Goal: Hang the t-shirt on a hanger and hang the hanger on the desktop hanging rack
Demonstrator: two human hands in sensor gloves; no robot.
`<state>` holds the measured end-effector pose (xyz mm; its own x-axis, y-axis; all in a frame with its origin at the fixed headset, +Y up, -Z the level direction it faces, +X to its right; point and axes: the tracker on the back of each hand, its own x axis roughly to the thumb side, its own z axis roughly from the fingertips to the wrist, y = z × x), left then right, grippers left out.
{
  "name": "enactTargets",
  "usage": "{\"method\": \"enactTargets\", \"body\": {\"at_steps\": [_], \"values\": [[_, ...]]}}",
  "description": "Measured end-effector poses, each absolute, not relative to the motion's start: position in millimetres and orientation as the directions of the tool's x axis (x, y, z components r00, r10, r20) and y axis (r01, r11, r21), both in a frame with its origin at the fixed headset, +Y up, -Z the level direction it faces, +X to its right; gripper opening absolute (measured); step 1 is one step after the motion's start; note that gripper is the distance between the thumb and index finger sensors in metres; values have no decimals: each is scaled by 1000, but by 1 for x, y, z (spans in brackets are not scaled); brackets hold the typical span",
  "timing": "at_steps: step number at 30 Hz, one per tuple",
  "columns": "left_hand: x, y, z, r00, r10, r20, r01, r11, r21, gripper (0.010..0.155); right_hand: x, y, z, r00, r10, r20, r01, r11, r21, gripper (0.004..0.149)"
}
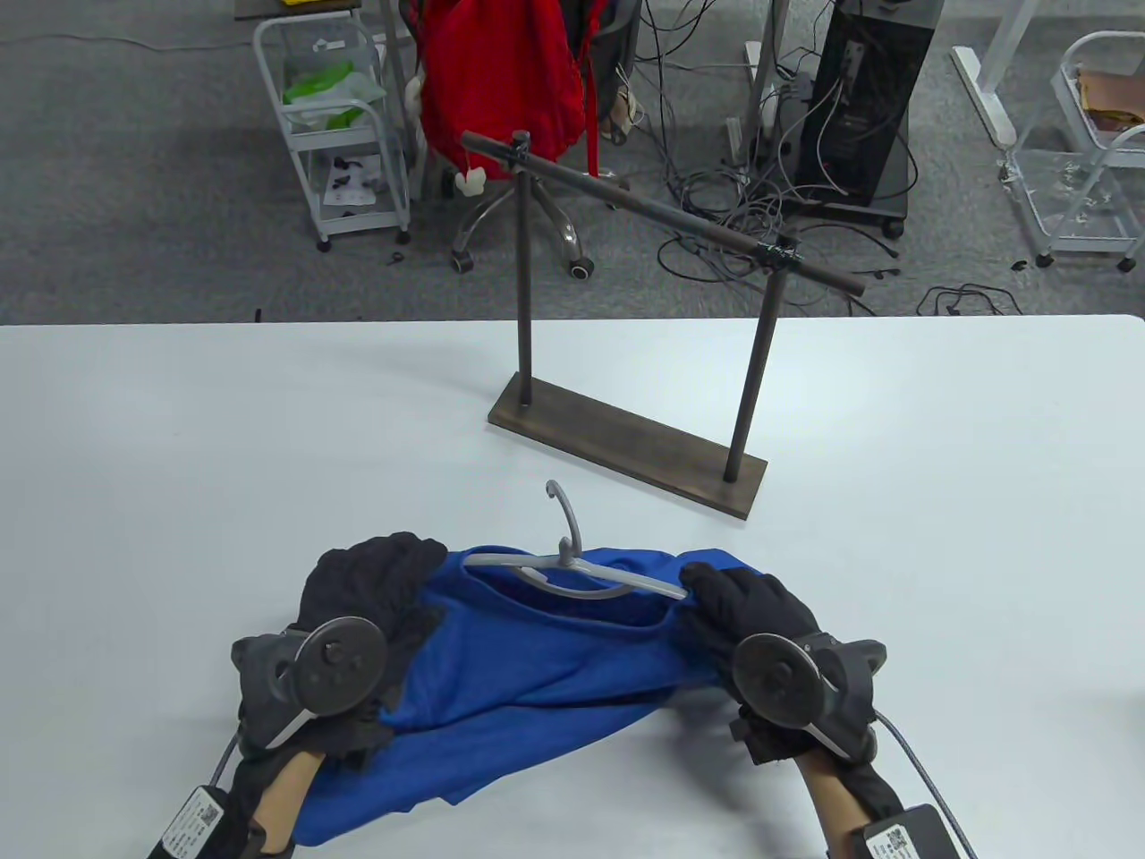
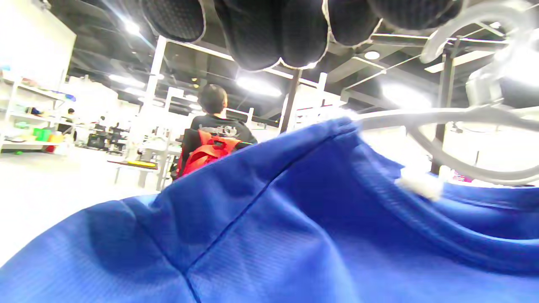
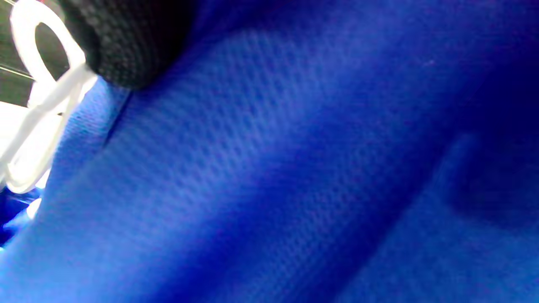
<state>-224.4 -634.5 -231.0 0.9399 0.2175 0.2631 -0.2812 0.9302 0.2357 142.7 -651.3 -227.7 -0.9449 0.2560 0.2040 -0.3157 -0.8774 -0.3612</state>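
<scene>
A blue t-shirt (image 1: 537, 662) lies bunched at the table's near edge, between both hands. A grey plastic hanger (image 1: 572, 573) sits in its neck opening, hook pointing away toward the rack. My left hand (image 1: 376, 582) grips the shirt's left shoulder with curled fingers. My right hand (image 1: 742, 599) holds the right shoulder where the hanger's arm ends. The dark metal desktop rack (image 1: 644, 233) stands behind, bar bare. In the left wrist view the t-shirt (image 2: 269, 227) fills the bottom and the hanger (image 2: 463, 113) shows at right. The right wrist view is nearly all t-shirt (image 3: 294, 168), with the hanger (image 3: 38, 105) at left.
The white table (image 1: 179, 465) extends wide on both sides of the rack's base (image 1: 626, 443). Beyond the far edge are a chair with a red jacket (image 1: 501, 80), a white cart (image 1: 331, 125), cables and a computer tower (image 1: 863, 98).
</scene>
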Motion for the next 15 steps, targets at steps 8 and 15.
{"method": "enactTargets", "body": {"at_steps": [8,15], "values": [[-197,-641,-222,909,177,378,-244,960,135,65,156,-631,-239,-950,289,117,-311,-854,-416,47],[-192,-644,-220,906,160,392,-222,968,117,65,157,-550,-266,-965,260,40,-241,-814,-528,47]]}}
